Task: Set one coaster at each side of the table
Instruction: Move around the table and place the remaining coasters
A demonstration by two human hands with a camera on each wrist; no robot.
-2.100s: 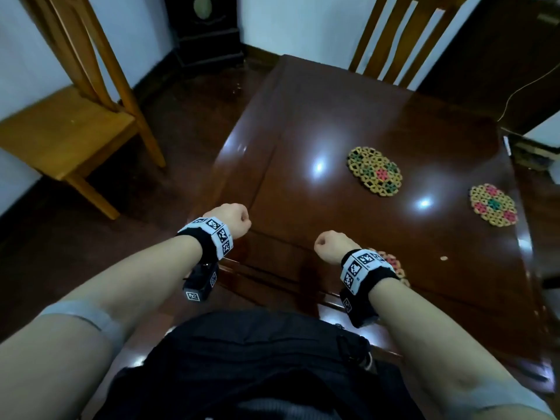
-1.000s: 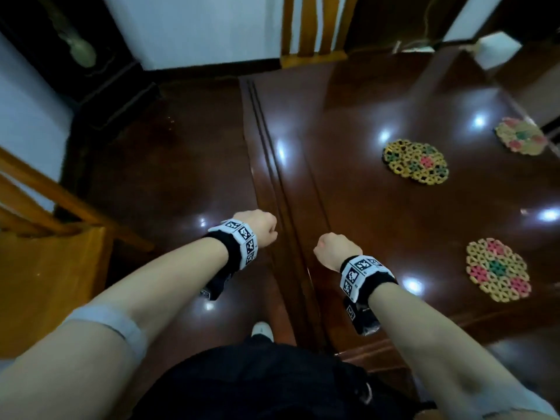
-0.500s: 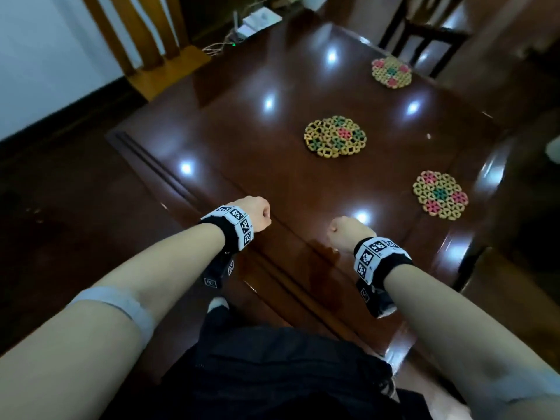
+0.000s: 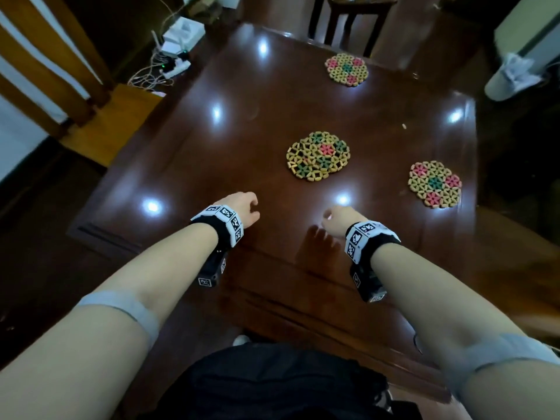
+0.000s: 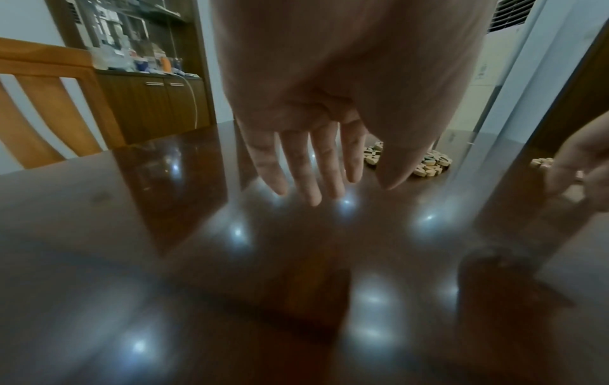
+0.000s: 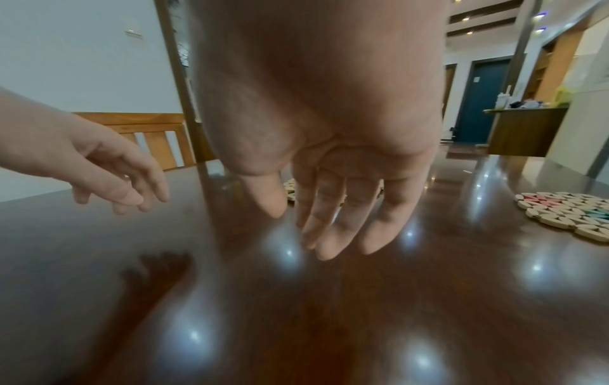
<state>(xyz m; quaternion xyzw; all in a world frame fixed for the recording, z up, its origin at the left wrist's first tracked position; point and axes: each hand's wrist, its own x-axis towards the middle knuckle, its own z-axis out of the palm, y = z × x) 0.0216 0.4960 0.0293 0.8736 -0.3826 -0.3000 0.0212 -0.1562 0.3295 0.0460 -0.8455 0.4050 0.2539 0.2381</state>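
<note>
I see a glossy dark wood table [image 4: 230,153] with ceiling-light glare spots. Light wood chair [image 4: 100,116] at left by a white wall, dark chair [image 4: 348,13] at the far end. Power strip and cables [image 4: 169,69] on the dark floor. Wooden cabinet [image 5: 148,104] behind.

Table [image 4: 242,122] glossy dark polished wood; coasters [image 4: 318,155] matt woven beadwork; chair [image 4: 100,116] smooth pale wood.

Both fists' fingers [image 5: 298,166] now uncurled

Both bare forearms reach forward side by side, the left hand [image 4: 245,209] and right hand [image 4: 337,220] empty, fingers loosely extended downward.
</note>
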